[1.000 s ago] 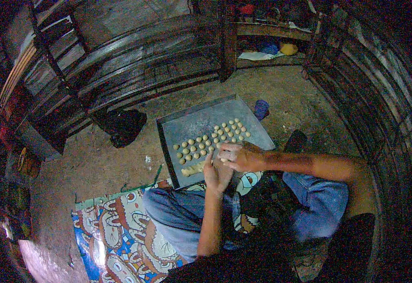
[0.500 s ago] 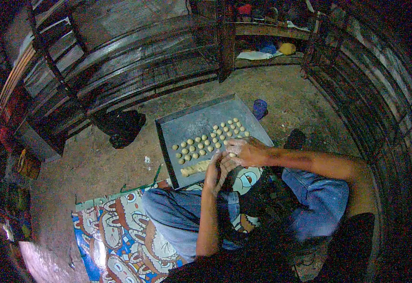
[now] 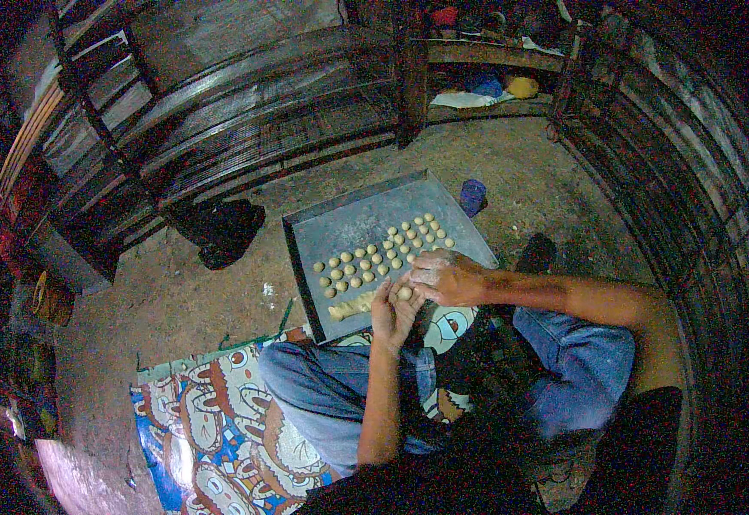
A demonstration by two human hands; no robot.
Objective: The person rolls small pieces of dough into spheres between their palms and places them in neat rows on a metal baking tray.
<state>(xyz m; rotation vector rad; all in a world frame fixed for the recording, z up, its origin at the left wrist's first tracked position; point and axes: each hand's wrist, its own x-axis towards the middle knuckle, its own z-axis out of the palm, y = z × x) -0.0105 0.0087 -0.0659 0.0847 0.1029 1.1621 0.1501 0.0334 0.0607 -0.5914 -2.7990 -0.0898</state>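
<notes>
A grey metal tray (image 3: 357, 206) bears several rows of small pale dough balls (image 3: 348, 270) and, along its near side, a lumpy strip of dough (image 3: 347, 306). Just beyond this strip, to the right, my left hand (image 3: 391, 316) is turned palm up, cradling a round dough ball (image 3: 405, 293). My right hand (image 3: 441, 277), dusted white on the fingers, is bent over that ball from the right, its fingers curled at the left hand's fingertips; whether it pinches anything is hidden.
A patterned mat (image 3: 211, 438) lies under my denim-clad legs (image 3: 563, 369). Around the tray are a purple cup (image 3: 473, 197), a black bag (image 3: 220, 232), dark wooden racks (image 3: 288, 94), a metal box (image 3: 78, 257) and a low shelf with cloths (image 3: 486, 99).
Both hands have shifted slightly while staying together at the tray's near edge. The dough ball in my left palm now shows more clearly. The rows on the tray look unchanged.
</notes>
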